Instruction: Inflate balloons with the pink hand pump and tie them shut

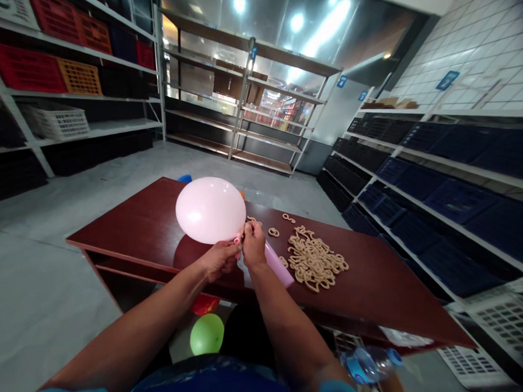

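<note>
A large, inflated pale pink balloon (210, 211) floats just above the dark red table (128, 224), its neck end pointing toward my hands. With closed fingers, my left hand (222, 259) pinches the balloon's neck. My right hand (254, 243) is closed close beside it, its fingertips at the same neck; a bit of beige cord seems to show between the fingers, partly hidden. Under my right wrist lies a pink-purple tube-shaped object (279, 266) on the table. To its right is a pile of beige rings or cord loops (315, 260).
Below the table edge are a green balloon (207, 335) and a red one (204, 304). A water bottle (371, 364) lies at the lower right. Shelves with crates (79, 76) stand left, dark bins (454, 194) right, and a metal rack (240, 101) behind.
</note>
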Demonstrator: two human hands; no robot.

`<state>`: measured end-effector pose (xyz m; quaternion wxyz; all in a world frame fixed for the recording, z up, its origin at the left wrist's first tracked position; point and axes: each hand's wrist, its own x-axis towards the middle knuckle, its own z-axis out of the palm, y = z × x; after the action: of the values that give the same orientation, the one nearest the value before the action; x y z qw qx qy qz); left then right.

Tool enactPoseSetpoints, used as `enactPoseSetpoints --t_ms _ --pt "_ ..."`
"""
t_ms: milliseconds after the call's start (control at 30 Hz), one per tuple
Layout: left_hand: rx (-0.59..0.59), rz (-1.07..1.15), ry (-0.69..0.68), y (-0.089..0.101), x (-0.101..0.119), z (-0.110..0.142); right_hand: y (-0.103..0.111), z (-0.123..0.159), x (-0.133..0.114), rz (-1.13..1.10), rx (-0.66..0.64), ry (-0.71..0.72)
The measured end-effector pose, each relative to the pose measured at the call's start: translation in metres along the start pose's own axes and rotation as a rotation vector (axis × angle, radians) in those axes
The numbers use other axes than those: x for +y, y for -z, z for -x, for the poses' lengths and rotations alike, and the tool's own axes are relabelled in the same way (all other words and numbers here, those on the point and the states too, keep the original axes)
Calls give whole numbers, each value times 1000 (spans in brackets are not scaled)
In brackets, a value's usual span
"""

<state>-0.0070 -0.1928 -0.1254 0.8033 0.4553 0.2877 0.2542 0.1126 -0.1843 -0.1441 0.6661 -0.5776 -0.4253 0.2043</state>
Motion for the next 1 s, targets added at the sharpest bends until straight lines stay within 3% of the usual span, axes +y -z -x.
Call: enactPoseSetpoints --t_ms 200,333,500,733,867,1000 --pt "-8 -123 -10 5 5 -1 -4 -2 9 -19 31 -40" --pt "84 -54 -75 8 8 -10 -7 -18 3 -134 6 -111" --pt "229 35 -186 14 8 -30 -9 -69 -4 -113 55 -229" --pt "395 10 -154 23 -14 -52 1 -141 4 -166 148 -343" --pt "444 -13 -187 32 -28 -62 20 -142 12 -154 111 -411" --pt "421 -75 -256 40 -36 -63 43 -116 6 -62 25 -434"
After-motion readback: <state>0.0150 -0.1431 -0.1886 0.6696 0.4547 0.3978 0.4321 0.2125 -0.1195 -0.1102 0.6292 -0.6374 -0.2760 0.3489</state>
